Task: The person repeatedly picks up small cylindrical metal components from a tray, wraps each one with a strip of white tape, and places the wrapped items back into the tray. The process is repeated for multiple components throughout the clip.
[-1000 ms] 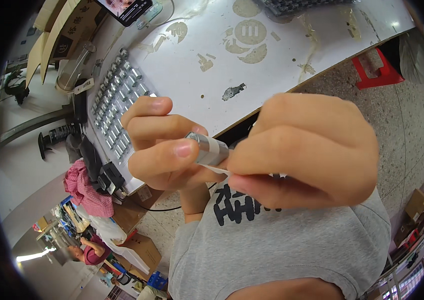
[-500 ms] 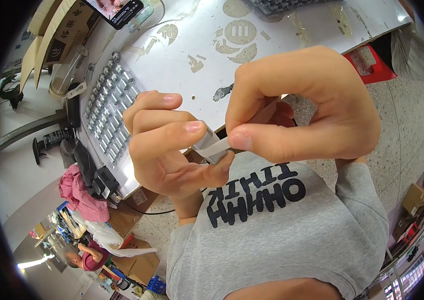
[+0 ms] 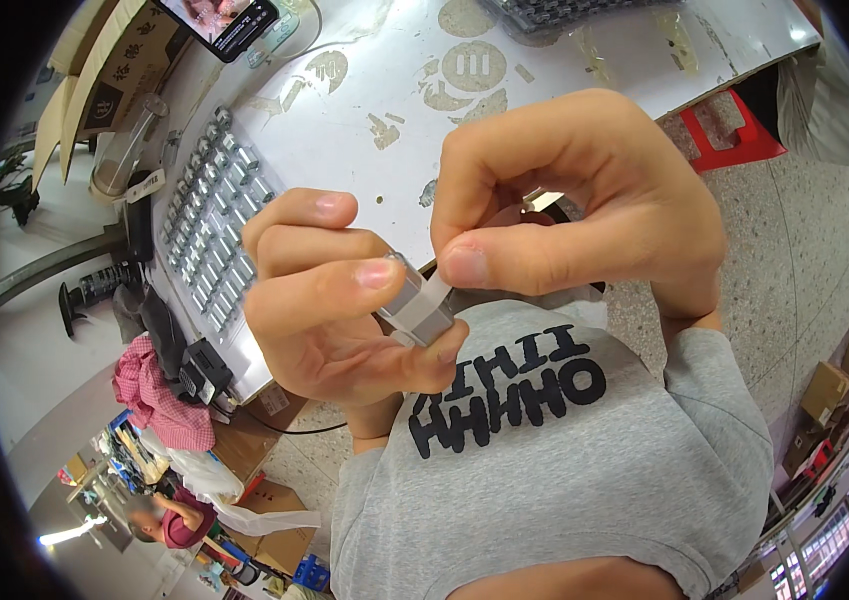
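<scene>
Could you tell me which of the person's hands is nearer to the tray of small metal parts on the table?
Left. The left hand sits just beside the tray of small metal parts, at its right edge in the picture; the right hand is further off, beyond the left hand.

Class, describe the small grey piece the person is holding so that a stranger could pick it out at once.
Start at the white worktable, then drop to the two hands in front of the grey shirt. The small grey block sits pinched in the left hand. Unlike the parts in the tray, it has a pale strip that the right hand pinches.

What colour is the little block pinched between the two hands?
Grey, a small block with a pale strip; head view shows it.
</scene>
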{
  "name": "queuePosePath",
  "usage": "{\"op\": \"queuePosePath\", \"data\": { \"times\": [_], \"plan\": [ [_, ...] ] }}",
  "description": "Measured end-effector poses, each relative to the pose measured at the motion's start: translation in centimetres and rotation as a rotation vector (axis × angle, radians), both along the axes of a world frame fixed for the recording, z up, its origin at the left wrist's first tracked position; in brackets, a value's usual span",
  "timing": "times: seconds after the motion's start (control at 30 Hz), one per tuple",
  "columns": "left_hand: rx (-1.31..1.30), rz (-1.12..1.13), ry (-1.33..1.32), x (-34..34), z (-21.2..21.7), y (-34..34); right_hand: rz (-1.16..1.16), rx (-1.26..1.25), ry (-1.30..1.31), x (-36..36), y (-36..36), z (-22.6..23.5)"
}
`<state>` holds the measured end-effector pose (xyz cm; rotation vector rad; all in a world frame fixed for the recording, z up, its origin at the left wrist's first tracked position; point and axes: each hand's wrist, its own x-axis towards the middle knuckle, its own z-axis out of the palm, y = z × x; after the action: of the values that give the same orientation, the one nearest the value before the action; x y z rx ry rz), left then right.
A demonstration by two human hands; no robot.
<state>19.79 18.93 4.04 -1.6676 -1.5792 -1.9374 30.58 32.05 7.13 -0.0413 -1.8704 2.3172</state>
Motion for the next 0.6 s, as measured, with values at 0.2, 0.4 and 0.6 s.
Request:
{"op": "queuePosePath", "data": {
  "times": [0.2,0.4,0.6],
  "plan": [
    [0.025,-0.143,-0.139,0.5,-0.8,0.7,0.108,-0.104,-0.114,0.2,0.3,0.3],
    [-0.010,-0.221,-0.402,0.2,-3.2,0.5,0.137,-0.367,-0.058,-0.3,-0.8,-0.7],
    [-0.056,-0.308,-0.413,0.8,-3.6,0.9,-0.055,-0.340,0.160,-0.8,-2.0,-1.7]
  ]
}}
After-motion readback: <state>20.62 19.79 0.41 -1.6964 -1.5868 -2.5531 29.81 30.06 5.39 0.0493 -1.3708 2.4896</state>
